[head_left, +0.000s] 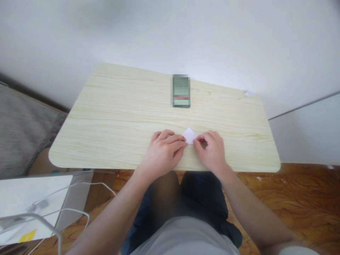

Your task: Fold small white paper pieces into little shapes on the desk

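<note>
Paper [189,135], small, white and already folded to a point, lies flat on the pale wooden table [111,117] directly between the two hands, its tip aimed away from the person. The left hand [164,150] rests palm-down with curled fingers, its fingertips pressing on the sheet's near-left edge; it pins the paper down and does not lift it. The right hand [211,150] pinches the sheet's right edge between thumb and forefinger, the other fingers tucked loosely under. Both hands sit close to the table's near edge, wrists almost touching it. Beyond the fingertips, well apart from them toward the far side of the table, lies a phone [181,91] with a blurred screen; farther off to the right of the right hand, at the table's far corner, sits a tiny scrap of white paper [249,94]. As I judge it, the work in hand is a crease on this small piece, and it would go best if the left fingertips hold the sheet steady while the right pinch lines the edges up exactly before any pressure is applied, then runs a nail outward along the fold. Small paper slips easily on smooth wood, so light, even pressure matters.
</note>
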`<state>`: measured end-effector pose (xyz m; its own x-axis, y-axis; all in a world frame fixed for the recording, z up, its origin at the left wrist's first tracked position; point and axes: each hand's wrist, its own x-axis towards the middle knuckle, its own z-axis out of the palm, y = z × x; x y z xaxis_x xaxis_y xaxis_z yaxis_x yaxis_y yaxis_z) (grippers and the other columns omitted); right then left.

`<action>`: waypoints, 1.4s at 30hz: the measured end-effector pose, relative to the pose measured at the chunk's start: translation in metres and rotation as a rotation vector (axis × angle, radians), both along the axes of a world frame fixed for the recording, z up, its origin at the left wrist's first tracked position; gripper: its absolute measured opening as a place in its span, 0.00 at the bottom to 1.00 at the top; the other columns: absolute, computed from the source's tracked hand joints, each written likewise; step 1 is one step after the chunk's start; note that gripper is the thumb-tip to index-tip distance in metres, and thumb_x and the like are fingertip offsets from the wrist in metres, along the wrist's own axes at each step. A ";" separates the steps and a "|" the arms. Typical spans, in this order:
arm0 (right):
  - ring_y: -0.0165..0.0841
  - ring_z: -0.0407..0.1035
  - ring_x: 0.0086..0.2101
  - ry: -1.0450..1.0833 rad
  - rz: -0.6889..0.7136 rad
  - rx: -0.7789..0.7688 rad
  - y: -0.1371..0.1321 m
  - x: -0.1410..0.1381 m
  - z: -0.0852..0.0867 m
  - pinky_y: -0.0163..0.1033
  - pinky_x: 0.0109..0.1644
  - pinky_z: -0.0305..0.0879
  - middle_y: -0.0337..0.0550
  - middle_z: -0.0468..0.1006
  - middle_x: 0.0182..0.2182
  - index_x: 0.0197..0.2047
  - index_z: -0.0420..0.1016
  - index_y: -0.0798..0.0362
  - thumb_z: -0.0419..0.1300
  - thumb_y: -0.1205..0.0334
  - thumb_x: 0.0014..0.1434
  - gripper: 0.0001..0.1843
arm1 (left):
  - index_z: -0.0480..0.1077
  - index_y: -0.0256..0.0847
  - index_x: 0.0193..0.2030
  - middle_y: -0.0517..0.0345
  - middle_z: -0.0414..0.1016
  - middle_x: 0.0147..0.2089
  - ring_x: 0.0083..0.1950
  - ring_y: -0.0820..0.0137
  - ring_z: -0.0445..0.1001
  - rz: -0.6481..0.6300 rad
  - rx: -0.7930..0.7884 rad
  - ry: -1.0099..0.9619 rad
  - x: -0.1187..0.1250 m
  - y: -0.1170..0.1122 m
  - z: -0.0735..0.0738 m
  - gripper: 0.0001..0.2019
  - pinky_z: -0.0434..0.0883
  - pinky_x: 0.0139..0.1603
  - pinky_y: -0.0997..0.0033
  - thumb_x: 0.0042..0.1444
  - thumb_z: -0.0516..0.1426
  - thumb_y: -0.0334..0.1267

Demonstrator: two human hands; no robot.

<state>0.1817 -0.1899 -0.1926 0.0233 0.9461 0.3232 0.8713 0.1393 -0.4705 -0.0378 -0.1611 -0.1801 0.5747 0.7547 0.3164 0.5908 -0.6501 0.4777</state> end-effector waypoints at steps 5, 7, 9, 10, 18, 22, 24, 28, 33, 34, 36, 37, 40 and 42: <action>0.43 0.70 0.41 -0.036 -0.045 0.007 -0.002 -0.005 -0.001 0.50 0.47 0.62 0.43 0.79 0.35 0.35 0.75 0.48 0.65 0.60 0.65 0.07 | 0.83 0.50 0.50 0.60 0.84 0.58 0.60 0.56 0.72 -0.006 -0.002 0.008 0.000 0.000 0.001 0.12 0.65 0.62 0.48 0.70 0.57 0.36; 0.43 0.70 0.42 -0.047 -0.057 0.003 -0.003 -0.005 0.000 0.50 0.47 0.62 0.43 0.79 0.36 0.35 0.75 0.48 0.65 0.60 0.65 0.06 | 0.82 0.50 0.49 0.60 0.84 0.57 0.59 0.56 0.72 -0.006 0.001 0.009 0.001 0.000 0.002 0.11 0.65 0.62 0.49 0.70 0.57 0.37; 0.43 0.70 0.42 -0.053 -0.062 -0.002 -0.003 -0.005 0.000 0.50 0.47 0.61 0.43 0.79 0.36 0.35 0.75 0.48 0.66 0.60 0.65 0.06 | 0.82 0.49 0.50 0.59 0.84 0.57 0.59 0.56 0.73 -0.003 0.007 0.009 0.002 0.000 0.003 0.11 0.65 0.61 0.49 0.71 0.57 0.37; 0.43 0.70 0.42 -0.053 -0.060 -0.006 -0.003 -0.005 0.000 0.50 0.47 0.61 0.43 0.79 0.36 0.35 0.75 0.48 0.66 0.60 0.65 0.06 | 0.82 0.49 0.51 0.59 0.84 0.57 0.58 0.56 0.73 0.000 0.008 0.010 0.002 -0.001 0.003 0.12 0.65 0.61 0.50 0.71 0.56 0.37; 0.43 0.70 0.42 -0.057 -0.056 -0.006 -0.004 -0.006 0.001 0.50 0.46 0.60 0.43 0.79 0.36 0.36 0.75 0.48 0.66 0.59 0.66 0.06 | 0.82 0.53 0.54 0.59 0.83 0.57 0.59 0.56 0.72 -0.019 0.027 0.038 0.002 -0.002 0.004 0.12 0.64 0.61 0.49 0.71 0.57 0.39; 0.43 0.70 0.42 -0.058 -0.065 -0.007 -0.004 -0.008 0.003 0.50 0.46 0.60 0.43 0.79 0.36 0.36 0.75 0.48 0.65 0.60 0.66 0.06 | 0.82 0.52 0.53 0.58 0.83 0.56 0.58 0.56 0.73 -0.014 0.055 0.044 0.003 -0.004 0.004 0.12 0.64 0.60 0.49 0.70 0.57 0.37; 0.43 0.70 0.42 -0.052 -0.066 0.004 -0.004 -0.008 0.003 0.50 0.46 0.60 0.43 0.79 0.36 0.36 0.74 0.48 0.65 0.60 0.65 0.06 | 0.82 0.52 0.53 0.57 0.84 0.56 0.57 0.56 0.73 -0.014 0.065 0.057 0.003 -0.005 0.005 0.12 0.64 0.59 0.49 0.70 0.57 0.37; 0.44 0.70 0.42 -0.023 -0.076 0.039 -0.006 -0.008 0.001 0.49 0.46 0.60 0.43 0.79 0.36 0.37 0.74 0.47 0.66 0.60 0.65 0.05 | 0.80 0.52 0.55 0.56 0.84 0.54 0.57 0.56 0.74 0.005 0.074 0.087 0.005 -0.009 0.010 0.12 0.64 0.59 0.48 0.71 0.57 0.38; 0.44 0.69 0.42 -0.017 -0.127 0.101 -0.011 -0.010 0.000 0.48 0.45 0.61 0.44 0.78 0.37 0.39 0.73 0.48 0.67 0.57 0.65 0.07 | 0.79 0.53 0.57 0.56 0.84 0.54 0.57 0.56 0.75 0.047 0.062 0.092 0.008 -0.020 0.013 0.13 0.63 0.61 0.46 0.71 0.57 0.39; 0.44 0.69 0.41 -0.029 -0.121 0.104 -0.012 -0.010 -0.001 0.48 0.45 0.61 0.44 0.78 0.36 0.37 0.74 0.48 0.67 0.57 0.66 0.08 | 0.79 0.53 0.57 0.56 0.84 0.54 0.57 0.56 0.75 0.061 0.062 0.088 0.009 -0.023 0.013 0.13 0.63 0.61 0.46 0.71 0.57 0.39; 0.44 0.69 0.41 -0.046 -0.102 0.115 -0.013 -0.012 0.000 0.49 0.44 0.60 0.44 0.78 0.35 0.35 0.74 0.47 0.66 0.56 0.67 0.09 | 0.78 0.52 0.57 0.56 0.84 0.53 0.56 0.56 0.75 0.086 0.059 0.084 0.010 -0.028 0.012 0.13 0.62 0.62 0.44 0.70 0.57 0.39; 0.44 0.69 0.41 -0.049 -0.096 0.120 -0.014 -0.013 0.000 0.49 0.45 0.60 0.44 0.78 0.35 0.35 0.75 0.47 0.67 0.55 0.67 0.09 | 0.78 0.52 0.58 0.56 0.84 0.53 0.56 0.55 0.75 0.097 0.058 0.080 0.010 -0.031 0.011 0.14 0.62 0.62 0.43 0.70 0.57 0.39; 0.45 0.69 0.43 -0.045 -0.078 0.118 -0.017 -0.013 0.000 0.50 0.46 0.60 0.45 0.79 0.38 0.36 0.76 0.47 0.68 0.52 0.66 0.10 | 0.77 0.51 0.60 0.54 0.84 0.54 0.56 0.55 0.76 0.121 0.057 0.064 0.009 -0.042 0.008 0.15 0.62 0.62 0.42 0.69 0.58 0.39; 0.45 0.69 0.45 -0.039 -0.073 0.111 -0.018 -0.012 0.000 0.50 0.47 0.60 0.45 0.80 0.39 0.38 0.76 0.47 0.68 0.50 0.66 0.11 | 0.77 0.51 0.60 0.53 0.84 0.53 0.55 0.54 0.76 0.130 0.060 0.055 0.009 -0.048 0.007 0.15 0.62 0.62 0.42 0.69 0.59 0.39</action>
<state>0.1700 -0.2083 -0.1921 0.0759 0.9005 0.4281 0.8983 0.1245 -0.4213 -0.0288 -0.2096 -0.1734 0.4913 0.8044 0.3339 0.6958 -0.5931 0.4051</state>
